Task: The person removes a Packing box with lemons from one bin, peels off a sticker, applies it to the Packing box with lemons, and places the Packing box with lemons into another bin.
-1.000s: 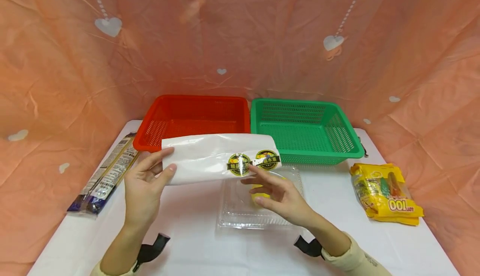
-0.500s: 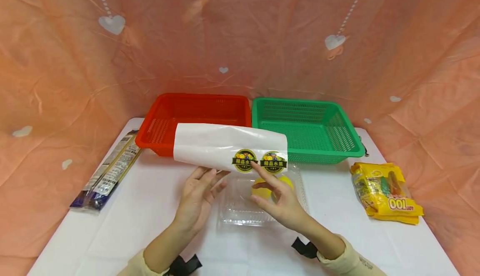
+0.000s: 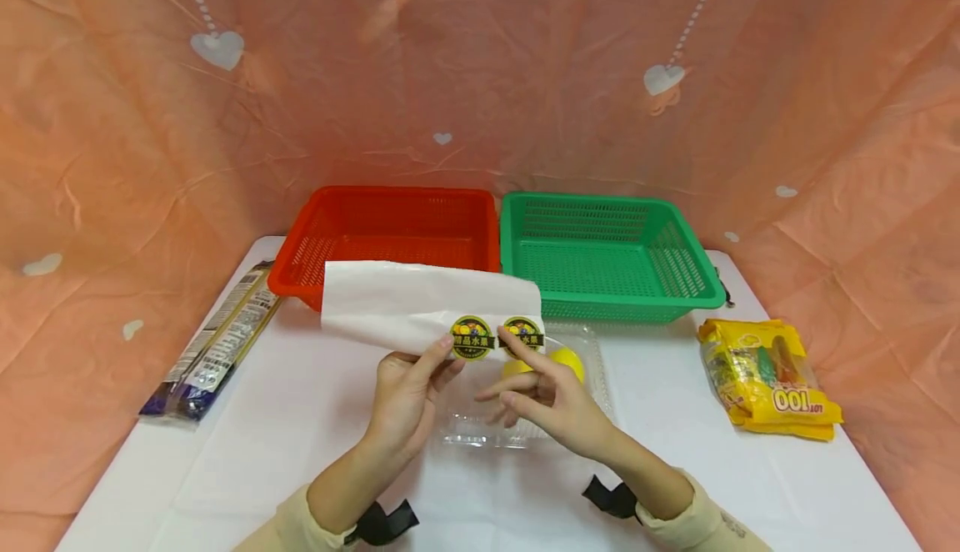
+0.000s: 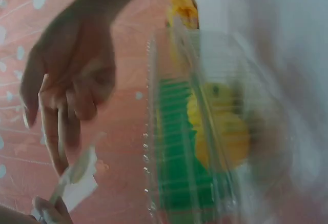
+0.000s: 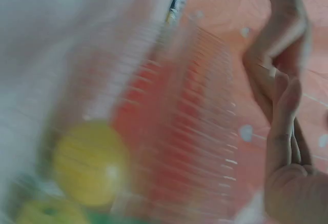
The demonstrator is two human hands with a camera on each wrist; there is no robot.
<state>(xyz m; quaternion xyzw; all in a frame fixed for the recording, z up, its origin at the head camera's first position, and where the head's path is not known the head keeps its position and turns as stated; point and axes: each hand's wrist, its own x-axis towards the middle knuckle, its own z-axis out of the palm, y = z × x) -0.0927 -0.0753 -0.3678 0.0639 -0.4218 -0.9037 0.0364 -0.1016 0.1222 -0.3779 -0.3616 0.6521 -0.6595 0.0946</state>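
Observation:
My left hand pinches the lower edge of a white sticker sheet, its thumb beside the left of two round black-and-yellow fruit stickers. At the right sticker rests the index fingertip of my right hand; its thumb and other fingers stand apart from the sheet. Below both hands is a clear plastic clamshell box with yellow round fruits in it, partly hidden by the right hand. The left wrist view shows the right hand large, and the sheet nearly edge-on.
A red basket and a green basket stand side by side at the back. On the left lies a long dark-and-gold packet; a yellow snack bag is on the right. A peach curtain hangs behind.
My left hand has let go of the sheet's left end and now pinches its lower edge near the left sticker. The sheet rose, then came back down and left. My right hand stays about where it was.

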